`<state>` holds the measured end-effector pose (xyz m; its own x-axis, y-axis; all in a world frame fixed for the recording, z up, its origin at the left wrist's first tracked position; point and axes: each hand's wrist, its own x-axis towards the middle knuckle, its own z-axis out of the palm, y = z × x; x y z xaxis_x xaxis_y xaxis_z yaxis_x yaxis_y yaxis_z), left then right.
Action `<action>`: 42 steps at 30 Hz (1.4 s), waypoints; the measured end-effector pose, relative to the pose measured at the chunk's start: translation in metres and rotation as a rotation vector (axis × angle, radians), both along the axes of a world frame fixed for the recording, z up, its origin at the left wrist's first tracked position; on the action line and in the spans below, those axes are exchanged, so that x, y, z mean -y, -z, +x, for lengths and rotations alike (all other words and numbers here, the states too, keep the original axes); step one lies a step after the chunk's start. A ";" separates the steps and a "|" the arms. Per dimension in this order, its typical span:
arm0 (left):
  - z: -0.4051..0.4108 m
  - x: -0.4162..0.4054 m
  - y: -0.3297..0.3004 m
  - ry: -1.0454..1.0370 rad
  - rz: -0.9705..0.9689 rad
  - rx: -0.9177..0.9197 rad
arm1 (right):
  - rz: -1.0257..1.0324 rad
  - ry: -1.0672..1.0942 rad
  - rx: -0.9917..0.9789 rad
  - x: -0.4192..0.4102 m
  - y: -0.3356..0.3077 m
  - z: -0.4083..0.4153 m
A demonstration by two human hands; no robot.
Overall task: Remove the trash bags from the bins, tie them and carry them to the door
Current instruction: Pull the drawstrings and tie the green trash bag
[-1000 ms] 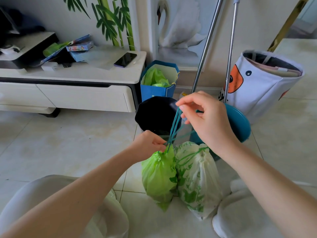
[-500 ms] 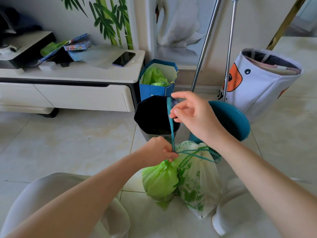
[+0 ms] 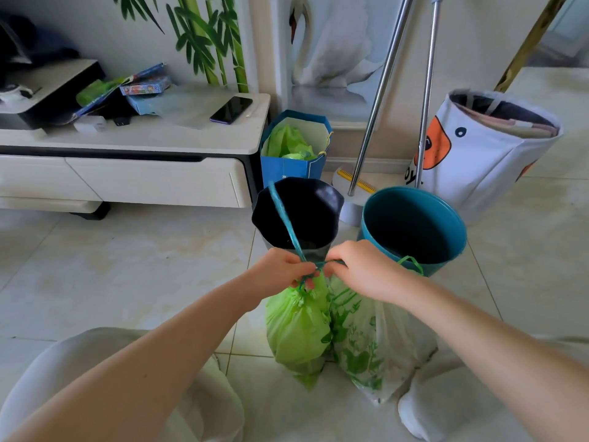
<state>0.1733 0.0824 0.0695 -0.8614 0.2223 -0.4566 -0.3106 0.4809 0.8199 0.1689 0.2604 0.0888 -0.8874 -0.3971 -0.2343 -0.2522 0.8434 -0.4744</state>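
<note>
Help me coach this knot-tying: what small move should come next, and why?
Probably pull both hands apart to cinch the knot: the left hand and right hand pinch the teal drawstring at the green bag's neck, one strand loose.

A low white counter (image 3: 153, 138) along the wall carries a dark phone (image 3: 231, 110), a printer (image 3: 47, 90) and loose packets. Beside it stands a blue paper bag (image 3: 291, 169). Two metal poles (image 3: 381, 94) lean against the swan mural (image 3: 331, 49), near a white fabric basket (image 3: 478, 154).
</note>
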 end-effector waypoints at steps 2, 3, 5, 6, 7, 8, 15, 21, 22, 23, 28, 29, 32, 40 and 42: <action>0.000 0.003 -0.003 -0.056 0.054 0.056 | -0.030 -0.004 0.058 -0.001 -0.007 0.000; 0.000 0.005 -0.004 -0.072 0.066 0.066 | -0.020 -0.034 0.138 -0.002 -0.009 0.001; 0.001 0.008 -0.005 -0.092 0.090 0.076 | 0.016 -0.107 0.352 0.000 -0.014 0.005; 0.001 0.009 -0.005 -0.097 0.099 0.077 | 0.018 -0.108 0.457 0.000 -0.015 0.007; 0.000 0.010 -0.005 -0.093 0.102 0.073 | -0.007 -0.071 0.528 -0.001 -0.014 0.007; 0.000 0.011 -0.004 -0.079 0.100 0.066 | -0.047 -0.007 0.542 -0.002 -0.012 0.006; 0.005 0.014 -0.006 0.077 0.053 -0.001 | -0.215 0.030 0.230 0.002 0.010 -0.002; 0.006 0.023 -0.002 0.187 -0.082 -0.028 | -0.180 -0.097 0.171 0.022 0.019 0.011; 0.007 0.024 0.000 0.187 -0.084 -0.034 | -0.177 -0.098 0.147 0.022 0.021 0.012; 0.007 0.025 0.001 0.182 -0.090 -0.044 | -0.180 -0.089 0.125 0.023 0.022 0.012; 0.002 0.028 0.006 0.085 -0.180 -0.157 | -0.161 -0.032 0.068 0.026 0.027 0.005; 0.002 0.027 0.007 0.078 -0.212 -0.199 | -0.171 -0.024 0.075 0.028 0.027 0.005; 0.004 0.022 0.012 0.071 -0.289 -0.359 | -0.211 -0.003 0.104 0.029 0.027 0.003; 0.011 0.021 0.022 0.120 -0.353 -0.608 | -0.208 0.033 0.144 0.031 0.026 0.000; 0.012 0.022 0.023 0.162 -0.393 -0.662 | -0.228 0.032 0.156 0.029 0.025 0.004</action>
<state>0.1853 0.0603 0.0463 -0.9525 0.2966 0.0694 0.2819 0.7718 0.5699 0.1725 0.2312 0.0635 -0.8608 -0.4271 -0.2767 -0.1361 0.7171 -0.6835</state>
